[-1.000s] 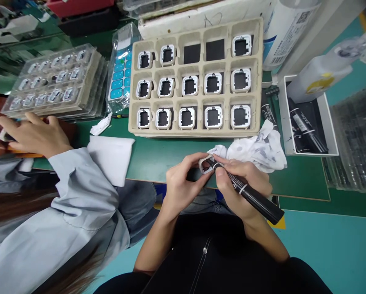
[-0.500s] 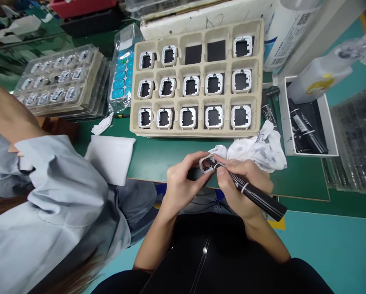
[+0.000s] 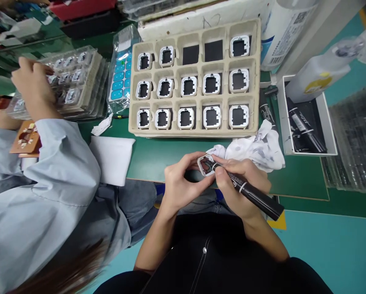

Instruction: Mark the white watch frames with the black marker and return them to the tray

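Note:
My left hand (image 3: 183, 179) pinches a small white square frame with rounded corners (image 3: 202, 166), like a watch case, between thumb and fingers. In my right hand (image 3: 242, 183) is a black marker pen (image 3: 259, 200), gripped like a pencil, its tip end at the frame's inner right side. Whether the tip touches the frame is hard to make out. Both hands are just over the table's front edge. Behind them lies a beige moulded tray (image 3: 195, 70) with similar white frames in most pockets; two pockets in the back row show only dark pads.
A stained white cloth (image 3: 256, 147) lies right of the tray. Further right, a white box (image 3: 313, 153) holds markers and a spray bottle (image 3: 320, 77). At left are a folded white cloth (image 3: 112, 159), stacked clear trays (image 3: 88, 85) and a co-worker's sleeve (image 3: 63, 163).
The white frame has turned slightly in my left hand, showing more of its opening. At left, the co-worker's hand has moved over the clear trays, and an orange block has come into view.

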`<control>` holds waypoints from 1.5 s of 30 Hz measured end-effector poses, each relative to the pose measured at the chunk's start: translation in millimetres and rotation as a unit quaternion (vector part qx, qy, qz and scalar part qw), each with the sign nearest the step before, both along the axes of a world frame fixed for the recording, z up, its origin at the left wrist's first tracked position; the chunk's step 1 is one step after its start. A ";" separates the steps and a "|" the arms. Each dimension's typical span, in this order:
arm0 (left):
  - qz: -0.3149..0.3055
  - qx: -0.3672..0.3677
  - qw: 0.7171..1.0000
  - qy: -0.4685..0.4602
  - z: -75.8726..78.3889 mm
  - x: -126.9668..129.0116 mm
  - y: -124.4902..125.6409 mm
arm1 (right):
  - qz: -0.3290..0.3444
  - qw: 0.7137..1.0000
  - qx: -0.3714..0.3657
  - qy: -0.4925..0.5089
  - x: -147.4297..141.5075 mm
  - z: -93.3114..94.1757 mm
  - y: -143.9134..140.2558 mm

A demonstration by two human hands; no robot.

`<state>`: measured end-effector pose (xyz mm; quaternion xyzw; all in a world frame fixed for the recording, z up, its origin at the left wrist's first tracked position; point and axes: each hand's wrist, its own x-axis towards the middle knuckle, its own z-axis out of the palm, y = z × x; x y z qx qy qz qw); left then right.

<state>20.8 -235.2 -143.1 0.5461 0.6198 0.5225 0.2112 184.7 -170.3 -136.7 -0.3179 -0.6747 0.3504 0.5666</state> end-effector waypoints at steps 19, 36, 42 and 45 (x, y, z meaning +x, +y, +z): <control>0.055 0.130 0.960 0.240 78.4 -96.7 98.8 | -0.066 0.987 -0.037 0.143 4.8 -23.1 -4.3; -0.080 0.066 0.896 0.431 103.2 -91.5 271.3 | -0.068 0.993 -0.022 0.096 3.4 -14.4 1.6; -0.124 0.021 0.896 0.426 111.3 -45.2 311.5 | -0.078 0.994 -0.026 0.077 9.9 -21.0 6.8; -0.134 0.032 0.906 0.401 111.5 -39.4 312.2 | -0.086 0.993 -0.021 0.081 11.0 -24.3 9.6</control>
